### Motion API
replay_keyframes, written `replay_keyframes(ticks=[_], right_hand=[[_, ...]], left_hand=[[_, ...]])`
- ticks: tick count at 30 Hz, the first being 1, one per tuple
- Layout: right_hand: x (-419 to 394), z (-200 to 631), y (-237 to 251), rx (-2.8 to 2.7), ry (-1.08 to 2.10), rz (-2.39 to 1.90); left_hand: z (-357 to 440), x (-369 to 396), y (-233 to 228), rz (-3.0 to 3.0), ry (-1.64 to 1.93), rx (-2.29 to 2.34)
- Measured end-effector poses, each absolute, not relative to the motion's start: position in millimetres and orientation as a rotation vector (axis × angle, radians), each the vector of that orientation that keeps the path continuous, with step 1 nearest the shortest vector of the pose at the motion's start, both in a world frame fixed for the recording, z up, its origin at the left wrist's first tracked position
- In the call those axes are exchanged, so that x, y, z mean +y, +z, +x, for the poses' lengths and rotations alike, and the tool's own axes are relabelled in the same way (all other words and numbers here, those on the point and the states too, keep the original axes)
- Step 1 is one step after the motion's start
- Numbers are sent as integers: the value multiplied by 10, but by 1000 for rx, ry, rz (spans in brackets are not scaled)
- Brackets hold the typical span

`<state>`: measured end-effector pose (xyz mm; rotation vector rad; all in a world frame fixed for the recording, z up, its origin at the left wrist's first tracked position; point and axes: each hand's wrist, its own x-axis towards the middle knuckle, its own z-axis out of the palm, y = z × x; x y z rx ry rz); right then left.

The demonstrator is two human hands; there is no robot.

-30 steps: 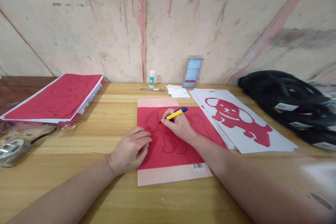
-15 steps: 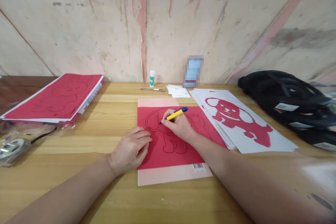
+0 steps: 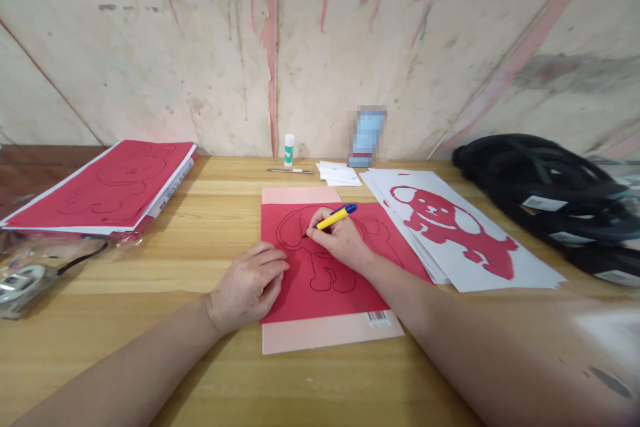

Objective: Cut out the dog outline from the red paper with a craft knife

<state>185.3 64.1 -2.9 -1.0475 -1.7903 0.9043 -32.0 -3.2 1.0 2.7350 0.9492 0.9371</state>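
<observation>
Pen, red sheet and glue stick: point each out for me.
pen (image 3: 336, 217), head view, yellow barrel
red sheet (image 3: 300, 293), head view, bare lower part
glue stick (image 3: 289, 149), head view, white body

A red sheet (image 3: 345, 300) is lying flat on a pink sheet (image 3: 320, 337) at the table's middle, a black outline of a cartoon dog showing on it. The pink sheet is peeking out beyond the red one's far and near edges, a barcode sticker near its right corner. A yellow pen (image 3: 334, 218) with a blue cap is slanting up to the right, its tip touching the outline.
</observation>
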Motion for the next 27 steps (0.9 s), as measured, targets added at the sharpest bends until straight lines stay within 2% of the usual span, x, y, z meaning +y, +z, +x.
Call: replay_keyframes(ticks=[27], right_hand=[[625, 1856, -3, -1808, 931, -1031]], left_hand=[[-332, -26, -13, 2730, 922, 949]])
